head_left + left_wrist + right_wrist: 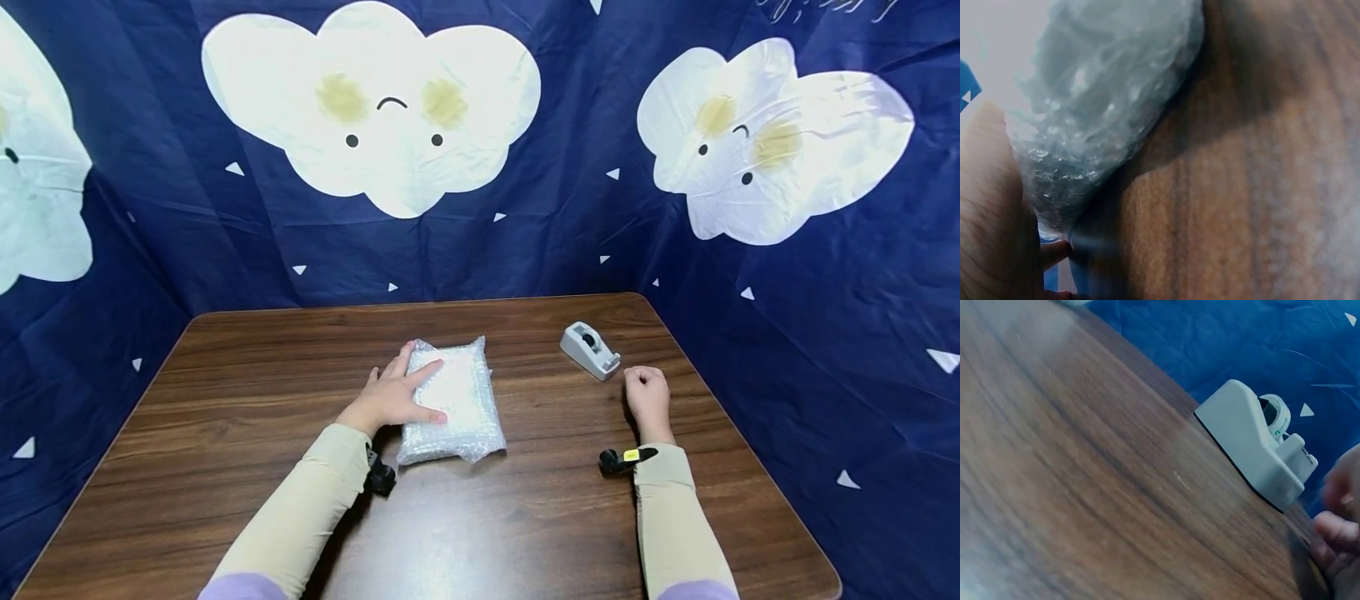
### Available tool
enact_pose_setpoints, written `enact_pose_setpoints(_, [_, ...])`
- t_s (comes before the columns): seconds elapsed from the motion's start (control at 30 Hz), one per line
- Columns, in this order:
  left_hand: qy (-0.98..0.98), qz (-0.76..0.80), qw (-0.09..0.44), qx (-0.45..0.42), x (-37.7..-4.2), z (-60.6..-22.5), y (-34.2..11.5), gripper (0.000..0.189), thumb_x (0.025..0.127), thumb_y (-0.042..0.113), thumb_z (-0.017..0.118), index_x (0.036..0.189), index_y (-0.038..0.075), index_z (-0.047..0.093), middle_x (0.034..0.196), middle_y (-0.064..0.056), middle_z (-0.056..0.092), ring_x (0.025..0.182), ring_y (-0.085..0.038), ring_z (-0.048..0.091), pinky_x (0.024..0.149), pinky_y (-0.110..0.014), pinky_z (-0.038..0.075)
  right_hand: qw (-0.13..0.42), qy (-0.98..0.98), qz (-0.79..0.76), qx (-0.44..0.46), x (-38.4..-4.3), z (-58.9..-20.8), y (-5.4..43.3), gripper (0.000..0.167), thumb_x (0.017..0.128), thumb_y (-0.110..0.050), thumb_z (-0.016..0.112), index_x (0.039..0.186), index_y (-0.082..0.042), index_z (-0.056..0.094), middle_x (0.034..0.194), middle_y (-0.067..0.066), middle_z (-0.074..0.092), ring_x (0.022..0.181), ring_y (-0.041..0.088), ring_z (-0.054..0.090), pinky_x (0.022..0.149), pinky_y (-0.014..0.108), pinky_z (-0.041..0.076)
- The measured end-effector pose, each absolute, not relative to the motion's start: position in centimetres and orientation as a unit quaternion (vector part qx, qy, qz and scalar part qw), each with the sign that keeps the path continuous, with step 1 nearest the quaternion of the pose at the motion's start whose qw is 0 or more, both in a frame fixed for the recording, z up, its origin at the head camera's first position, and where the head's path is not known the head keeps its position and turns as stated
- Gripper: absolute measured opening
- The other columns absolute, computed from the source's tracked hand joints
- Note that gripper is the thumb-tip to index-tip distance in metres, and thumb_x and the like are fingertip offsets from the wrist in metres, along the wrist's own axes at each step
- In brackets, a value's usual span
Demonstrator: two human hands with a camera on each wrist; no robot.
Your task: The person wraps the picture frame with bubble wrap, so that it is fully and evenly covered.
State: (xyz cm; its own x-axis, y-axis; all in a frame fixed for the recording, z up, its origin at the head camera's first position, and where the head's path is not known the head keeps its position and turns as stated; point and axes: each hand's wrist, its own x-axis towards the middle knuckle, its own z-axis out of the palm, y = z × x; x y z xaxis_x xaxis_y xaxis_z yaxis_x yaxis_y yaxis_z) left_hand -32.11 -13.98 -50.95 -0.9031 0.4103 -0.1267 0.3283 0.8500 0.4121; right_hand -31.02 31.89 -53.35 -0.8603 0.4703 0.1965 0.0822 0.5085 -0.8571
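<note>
A flat package in clear bubble wrap [467,400] lies on the table near the middle. My left hand [392,402] rests on its left side, fingers spread and straight over the wrap. Close up in the left wrist view, the crinkled edge of the bubble wrap [1104,106] shows beside the hand. At the right stands a light grey tape dispenser [588,350], with a small tape roll [1280,417] in it. Just to the right of its cutting end is my right hand [648,400], fingers curled in, apart from the dispenser. Nothing visible is in that hand.
The brown wood-grain table [262,392] has rounded corners. Dark blue cloth [585,242] with white clouds and small triangles hangs behind it and along both sides. Each wrist carries a small black camera.
</note>
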Motion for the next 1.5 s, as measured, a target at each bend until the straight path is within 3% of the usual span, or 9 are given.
enact_pose_setpoints(0.2, [0.958, 0.183, 0.104, 0.193, -32.1, -50.9, -14.0, 0.113, 0.066, 0.09, 0.062, 0.161, 0.044, 0.019, 0.168, -0.015, -0.017, 0.154, -0.043, 0.002, 0.113, -0.076, 0.001, 0.297, -0.756, 0.572, -0.114, -30.8, -53.3, 31.2, 0.03, 0.096, -0.005, 0.06, 0.081, 0.022, 0.06, 0.107, 0.017, 0.059, 0.099, 0.014, 0.052, 0.089, 0.023, 0.037])
enact_pose_setpoints(0.33, [0.961, 0.165, 0.096, 0.202, -32.2, -50.8, -13.9, 0.11, 0.067, 0.091, 0.06, 0.159, 0.046, 0.023, 0.168, -0.019, -0.014, 0.152, -0.048, 0.002, 0.111, -0.077, 0.002, 0.318, -0.733, 0.595, -0.085, -30.7, -53.0, 30.3, 0.028, 0.097, -0.003, 0.06, 0.086, 0.023, 0.062, 0.107, 0.013, 0.057, 0.094, 0.004, 0.049, 0.084, 0.019, 0.037])
enact_pose_setpoints(0.6, [0.965, 0.115, 0.079, 0.224, -32.3, -50.1, -13.6, 0.102, 0.07, 0.092, 0.056, 0.158, 0.047, 0.028, 0.166, -0.027, -0.007, 0.151, -0.052, -0.003, 0.111, -0.078, -0.001, 0.335, -0.718, 0.609, -0.02, -28.6, -49.4, 26.0, 0.019, 0.094, 0.007, 0.06, 0.086, 0.024, 0.063, 0.104, 0.022, 0.057, 0.092, 0.006, 0.051, 0.076, 0.018, 0.041])
enact_pose_setpoints(0.73, [0.964, 0.117, 0.086, 0.224, -32.1, -49.7, -13.4, 0.098, 0.073, 0.089, 0.057, 0.157, 0.046, 0.031, 0.165, -0.028, -0.01, 0.151, -0.05, -0.006, 0.112, -0.076, -0.005, 0.346, -0.703, 0.622, 0.017, -28.9, -49.5, 24.3, 0.016, 0.092, 0.009, 0.061, 0.084, 0.022, 0.064, 0.103, 0.029, 0.056, 0.092, 0.008, 0.053, 0.073, 0.016, 0.043])
enact_pose_setpoints(1.03, [0.968, 0.112, 0.066, 0.217, -31.7, -50.0, -12.4, 0.096, 0.078, 0.089, 0.05, 0.158, 0.039, 0.035, 0.164, -0.03, -0.012, 0.152, -0.043, -0.015, 0.116, -0.068, -0.01, 0.313, -0.7, 0.636, 0.093, -29.7, -49.7, 19.6, 0.015, 0.094, 0.01, 0.061, 0.084, 0.022, 0.065, 0.102, 0.035, 0.056, 0.1, 0.011, 0.052, 0.083, 0.016, 0.044])
enact_pose_setpoints(1.3, [0.956, 0.102, 0.024, 0.274, -31.9, -50.6, -11.8, 0.091, 0.087, 0.079, 0.051, 0.155, 0.02, 0.041, 0.166, -0.024, 0.013, 0.155, -0.038, 0.007, 0.122, -0.06, 0.005, 0.276, -0.725, 0.623, 0.104, -30.3, -49.9, 15.5, 0.016, 0.095, 0.007, 0.06, 0.087, 0.016, 0.07, 0.098, 0.031, 0.061, 0.096, 0.013, 0.055, 0.082, 0.016, 0.044])
enact_pose_setpoints(1.5, [0.953, 0.098, 0.009, 0.286, -32.1, -50.6, -11.3, 0.088, 0.086, 0.076, 0.056, 0.156, 0.025, 0.04, 0.162, -0.025, 0.024, 0.152, -0.041, 0.018, 0.121, -0.062, 0.009, 0.245, -0.733, 0.628, 0.093, -32.0, -52.3, 12.6, 0.019, 0.099, -0.002, 0.062, 0.09, 0.01, 0.074, 0.099, 0.025, 0.067, 0.093, 0.009, 0.059, 0.082, 0.018, 0.045])
